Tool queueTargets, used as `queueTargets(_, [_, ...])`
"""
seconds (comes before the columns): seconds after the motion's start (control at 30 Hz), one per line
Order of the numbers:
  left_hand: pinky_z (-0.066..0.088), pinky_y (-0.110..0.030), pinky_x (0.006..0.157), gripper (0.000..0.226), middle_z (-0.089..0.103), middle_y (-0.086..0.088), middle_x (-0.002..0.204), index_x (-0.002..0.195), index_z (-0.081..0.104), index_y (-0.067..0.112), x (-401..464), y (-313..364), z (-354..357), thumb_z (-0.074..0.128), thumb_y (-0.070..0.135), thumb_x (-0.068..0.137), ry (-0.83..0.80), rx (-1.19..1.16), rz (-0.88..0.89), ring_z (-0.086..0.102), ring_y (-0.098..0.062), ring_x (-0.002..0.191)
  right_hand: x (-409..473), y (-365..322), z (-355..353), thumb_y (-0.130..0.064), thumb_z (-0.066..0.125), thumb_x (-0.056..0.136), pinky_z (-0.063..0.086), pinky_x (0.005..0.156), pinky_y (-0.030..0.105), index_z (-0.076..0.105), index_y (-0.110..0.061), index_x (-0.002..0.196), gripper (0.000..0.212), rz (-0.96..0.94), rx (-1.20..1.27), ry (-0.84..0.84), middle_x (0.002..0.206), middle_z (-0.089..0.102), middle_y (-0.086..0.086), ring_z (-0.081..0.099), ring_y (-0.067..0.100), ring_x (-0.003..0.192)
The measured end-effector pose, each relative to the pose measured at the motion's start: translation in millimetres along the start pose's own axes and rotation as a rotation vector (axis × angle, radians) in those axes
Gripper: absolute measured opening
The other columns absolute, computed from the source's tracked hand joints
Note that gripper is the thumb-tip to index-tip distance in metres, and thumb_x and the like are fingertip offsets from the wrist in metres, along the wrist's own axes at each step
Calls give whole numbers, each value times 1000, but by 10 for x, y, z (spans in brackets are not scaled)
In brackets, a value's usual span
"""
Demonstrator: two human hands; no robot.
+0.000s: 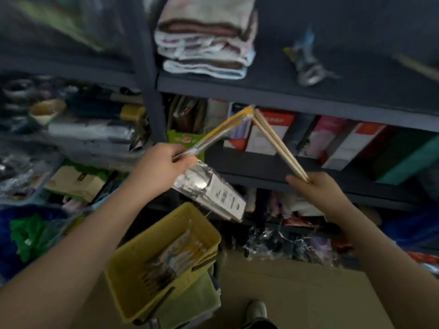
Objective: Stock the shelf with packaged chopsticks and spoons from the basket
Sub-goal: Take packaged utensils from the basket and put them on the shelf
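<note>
Mid-stocking: the left hand (pixel 159 167) gripped a yellow-edged clear chopstick packet (pixel 223 129) and a silvery spoon pack (pixel 209 193); the right hand (pixel 316 188) pinched pale wooden chopsticks (pixel 280 143). Next, probably, placement on the dark shelf (pixel 297 100) at twelve o'clock; the yellow plastic basket (pixel 123 276) sat at six.

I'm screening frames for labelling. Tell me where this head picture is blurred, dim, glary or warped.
Head view: motion blur smears the upper left shelves and far edges; the left hand, right hand and wooden chopsticks are sharper. Lighting is dim, the dark shelf nearly featureless. The foil-wrapped pack shows glare. Wide-angle distortion tilts the shelf edges. The yellow basket is soft.
</note>
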State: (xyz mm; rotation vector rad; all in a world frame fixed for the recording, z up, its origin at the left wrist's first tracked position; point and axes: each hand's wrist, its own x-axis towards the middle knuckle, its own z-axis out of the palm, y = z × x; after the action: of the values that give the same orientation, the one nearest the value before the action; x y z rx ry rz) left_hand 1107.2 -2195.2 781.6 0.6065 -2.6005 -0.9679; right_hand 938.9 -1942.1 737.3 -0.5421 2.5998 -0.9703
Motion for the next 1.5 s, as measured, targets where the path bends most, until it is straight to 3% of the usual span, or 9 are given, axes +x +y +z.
queueTargets(0.07, [35,-30,59,22,66,-17,72,86,69,5,151,300,90,62,26,87,30,-94,15,58,-27,68,-45,1,-318,-41,59,87,29,57,30,43,-14,60,41,-18,88,101,54,40,2,41,15,52])
queueTargets(0.23, [47,-18,55,9,65,8,54,76,67,18,579,970,447,65,19,84,6,-545,-88,59,-2,50,-128,118,-1181,-27,50,93,36,62,36,49,-30,77,16,-136,179,256,66,46,-2,44,17,60])
queueTargets(0.53, [54,-20,53,8,64,7,45,77,64,14,1263,2142,1003,66,17,83,48,-912,-197,60,-5,42,369,687,-2730,-15,45,96,33,62,30,53,-8,119,25,-116,-303,526,95,56,11,47,23,74])
queueTargets(0.63, [45,-13,35,13,60,7,39,74,62,13,1467,2482,1210,63,16,86,69,-954,-238,55,-4,32,922,930,-3063,-9,44,94,35,65,31,55,-4,114,23,-26,-469,446,110,55,21,45,26,78])
queueTargets(0.97, [46,-17,32,10,61,6,39,81,56,13,1826,2805,1690,58,19,89,169,-1097,-428,56,-6,31,1634,1327,-3170,-16,41,95,34,104,45,43,-7,133,39,11,-849,339,135,40,18,36,38,126])
queueTargets(1.17, [50,-19,37,14,63,4,41,77,57,11,1823,2860,1637,58,16,90,163,-1053,-428,59,-7,35,1495,901,-2893,-38,63,85,11,119,41,15,-21,150,83,-669,-560,324,159,14,10,12,30,146])
queueTargets(1.3, [50,-19,37,12,65,1,45,78,59,10,1806,2836,1461,62,17,87,141,-973,-425,60,-10,36,1586,512,-2614,-36,49,94,15,118,38,17,-24,150,65,-847,-769,214,150,36,6,30,26,141])
queueTargets(1.4, [44,-17,32,12,63,-1,42,81,57,8,1825,2733,1353,61,17,87,132,-934,-449,57,-11,33,1709,334,-2507,-33,39,98,43,93,40,31,-23,141,45,-782,-697,108,133,48,8,52,30,117])
queueTargets(1.5, [45,-16,34,17,61,-1,41,80,56,8,1920,2608,1278,59,22,90,182,-860,-466,53,-6,32,1812,167,-2448,-31,36,99,47,79,40,40,-19,127,30,-746,-680,83,120,52,10,55,31,107])
